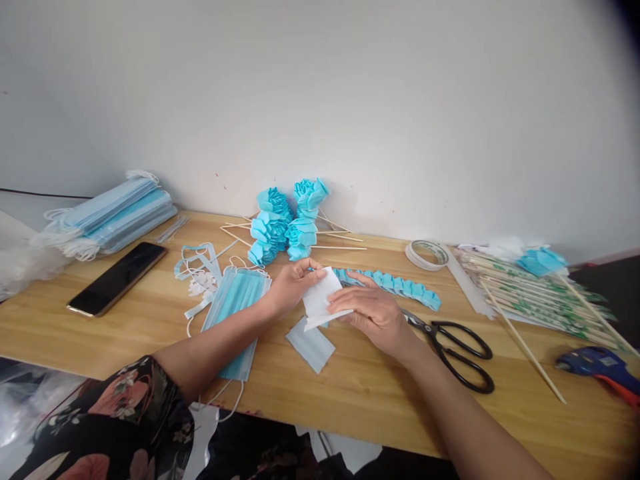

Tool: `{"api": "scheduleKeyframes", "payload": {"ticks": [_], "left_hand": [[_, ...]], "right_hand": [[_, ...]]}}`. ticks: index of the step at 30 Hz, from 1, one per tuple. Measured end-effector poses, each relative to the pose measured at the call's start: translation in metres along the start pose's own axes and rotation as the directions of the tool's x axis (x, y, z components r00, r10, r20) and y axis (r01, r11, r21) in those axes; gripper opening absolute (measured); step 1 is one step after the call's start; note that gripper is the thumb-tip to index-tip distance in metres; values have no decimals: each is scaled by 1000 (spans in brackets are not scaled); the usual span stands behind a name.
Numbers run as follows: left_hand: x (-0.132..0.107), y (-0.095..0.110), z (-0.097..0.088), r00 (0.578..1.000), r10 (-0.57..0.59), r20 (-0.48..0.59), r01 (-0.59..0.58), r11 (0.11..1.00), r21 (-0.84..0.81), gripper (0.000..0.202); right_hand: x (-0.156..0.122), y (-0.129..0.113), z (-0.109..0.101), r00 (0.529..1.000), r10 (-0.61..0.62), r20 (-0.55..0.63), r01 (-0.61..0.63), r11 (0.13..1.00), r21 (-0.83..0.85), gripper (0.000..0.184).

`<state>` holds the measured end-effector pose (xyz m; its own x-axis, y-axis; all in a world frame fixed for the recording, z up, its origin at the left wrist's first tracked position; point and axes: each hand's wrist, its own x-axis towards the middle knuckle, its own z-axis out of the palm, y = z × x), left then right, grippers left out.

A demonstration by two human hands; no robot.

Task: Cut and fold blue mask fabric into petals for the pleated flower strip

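Between my two hands is a white piece of mask fabric [321,293], raised a little above the table and partly folded. My left hand [295,283] pinches its upper left corner. Fingers of my right hand [377,313] lie across its right side and press on it. A pale blue-grey cut piece [311,345] rests flat on the wood just below. Behind my right hand runs a row of overlapping blue petals [400,285]. Black-handled scissors [450,347] lie to its right, their blades partly hidden. Near my left forearm are blue face masks [235,293].
Blue fabric flowers on sticks [287,223] stand by the wall. A mask stack [120,213], a phone [117,279] and cut strips [200,273] are left. Rightward lie a tape roll [427,255], bundled wooden sticks [530,293] and a blue glue gun [595,362].
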<state>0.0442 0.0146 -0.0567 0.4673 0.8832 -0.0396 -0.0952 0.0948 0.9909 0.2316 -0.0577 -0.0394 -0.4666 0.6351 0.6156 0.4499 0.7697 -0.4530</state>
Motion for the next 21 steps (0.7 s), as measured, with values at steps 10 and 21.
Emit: {"api": "scheduleKeyframes", "payload": {"ticks": [10, 21], "left_hand": [[1, -2, 1, 1000, 8, -18, -9, 998, -56, 48], [-3, 30, 15, 985, 169, 37, -173, 974, 145, 25]], "right_hand": [[-6, 8, 5, 997, 55, -55, -52, 998, 39, 17], [-9, 15, -1, 820, 560, -118, -365, 671, 646, 61]]}}
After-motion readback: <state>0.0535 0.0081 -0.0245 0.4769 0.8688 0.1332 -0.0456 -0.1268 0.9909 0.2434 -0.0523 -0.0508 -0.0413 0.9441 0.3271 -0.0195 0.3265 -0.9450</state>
